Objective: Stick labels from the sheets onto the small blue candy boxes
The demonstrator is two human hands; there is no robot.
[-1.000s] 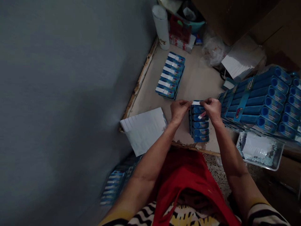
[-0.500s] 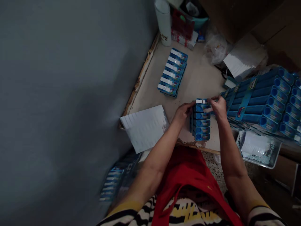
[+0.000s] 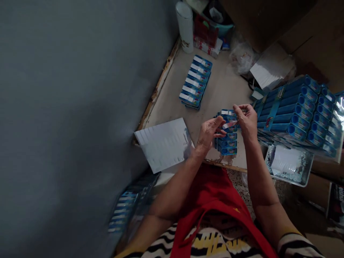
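A row of blue boxes (image 3: 228, 144) stands near the table's front edge, and the farthest box has a white label on its end. Over the row, my left hand (image 3: 209, 133) has its thumb and fingers spread apart beside a small white strip (image 3: 229, 124). My right hand (image 3: 246, 118) is on the other side, its thumb and forefinger pinched near the strip; what is between them is too small to make out. Farther back lies a second group of blue boxes (image 3: 195, 81) with white labels on their ends.
White label sheets (image 3: 166, 145) lie left on the table (image 3: 220, 82). Large stacks of blue boxes (image 3: 287, 111) and a metal tray (image 3: 306, 175) are at right. A white tumbler (image 3: 185, 30), plastic bag (image 3: 242, 59) and more sheets (image 3: 271, 66) are behind.
My left hand has come off the farthest box and its fingers have opened. My right hand has shifted slightly, and the white strip now lies between the hands. The view has moved a little.
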